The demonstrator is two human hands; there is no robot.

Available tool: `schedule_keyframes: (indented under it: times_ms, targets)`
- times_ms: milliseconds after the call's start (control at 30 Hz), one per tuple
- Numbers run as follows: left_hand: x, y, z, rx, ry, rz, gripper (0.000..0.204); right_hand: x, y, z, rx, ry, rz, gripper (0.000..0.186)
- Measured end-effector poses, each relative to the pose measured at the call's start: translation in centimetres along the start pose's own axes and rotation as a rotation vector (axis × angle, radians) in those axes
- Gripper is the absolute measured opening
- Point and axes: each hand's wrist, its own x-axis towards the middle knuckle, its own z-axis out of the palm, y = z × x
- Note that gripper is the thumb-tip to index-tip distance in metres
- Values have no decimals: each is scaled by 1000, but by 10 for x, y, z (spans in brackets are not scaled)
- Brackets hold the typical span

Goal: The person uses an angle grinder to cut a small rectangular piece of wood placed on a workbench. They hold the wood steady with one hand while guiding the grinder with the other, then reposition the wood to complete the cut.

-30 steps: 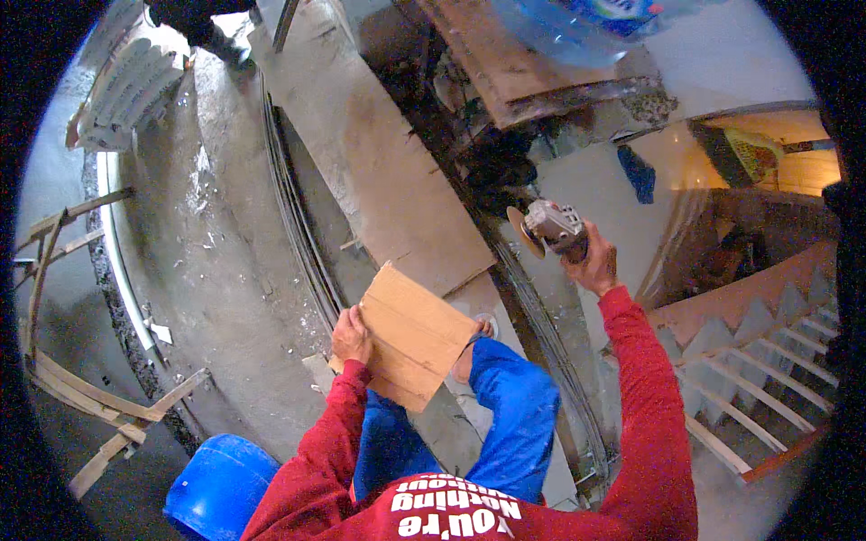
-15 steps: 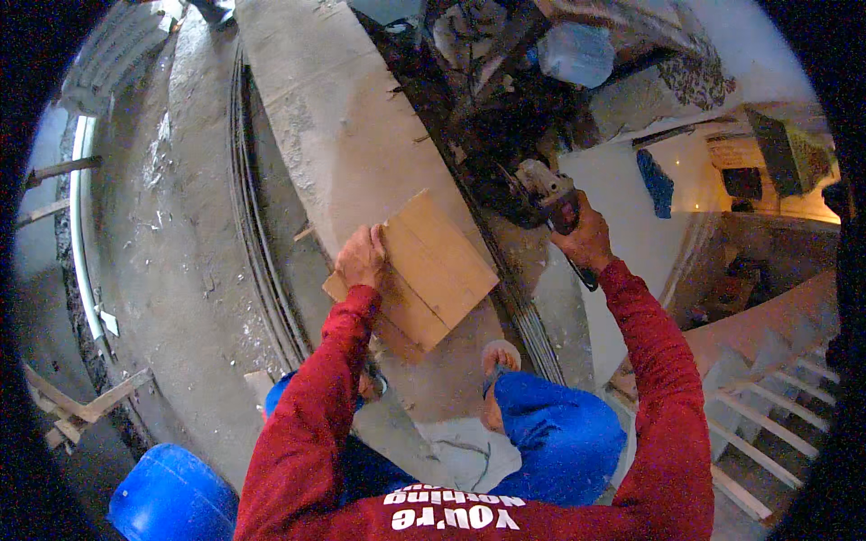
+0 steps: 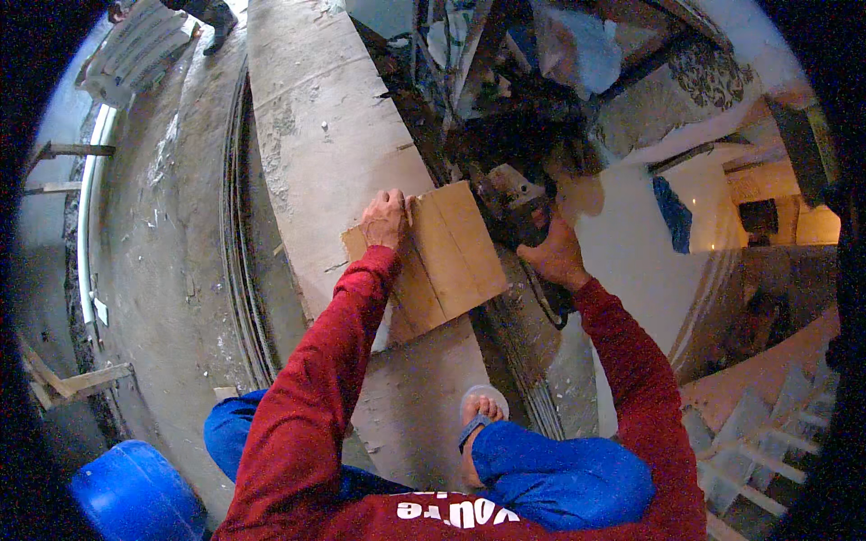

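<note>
A tan wooden board (image 3: 453,257) with a dark line along it lies on the long pale plank (image 3: 316,135), its right end sticking out past the plank's edge. Gripping its far left edge is my left hand (image 3: 386,221), fingers curled. My right hand (image 3: 557,257) is wrapped round the body of an angle grinder (image 3: 516,194), held close beside the board's far right corner. The disc is dark and hard to make out against the shadow. A cable loops down below my right hand.
Long thin rods (image 3: 236,225) run along the floor to the left. A blue drum (image 3: 140,494) stands at lower left, and a white pipe (image 3: 88,225) follows the left wall. Stair-like slats (image 3: 749,487) lie at lower right. Another person's foot (image 3: 219,27) shows at far left.
The board has turned and shifted right with my left hand, now reaching over the plank's edge. My right hand has lowered the angle grinder leftward, close to the board.
</note>
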Motion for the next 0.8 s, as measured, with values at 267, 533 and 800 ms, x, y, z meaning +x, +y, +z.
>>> schedule_keyframes:
  times_ms: [267, 533, 800]
  targets:
    - [20, 10, 11, -76, -91, -34, 29, 2, -5, 15, 64, -11, 25, 64]
    - [-85, 27, -48, 204, -91, 150, 82, 1, -2, 6, 153, 77, -45, 68]
    - [-76, 43, -26, 205, -254, -49, 92, 2, 2, 13, 173, -8, 77, 72]
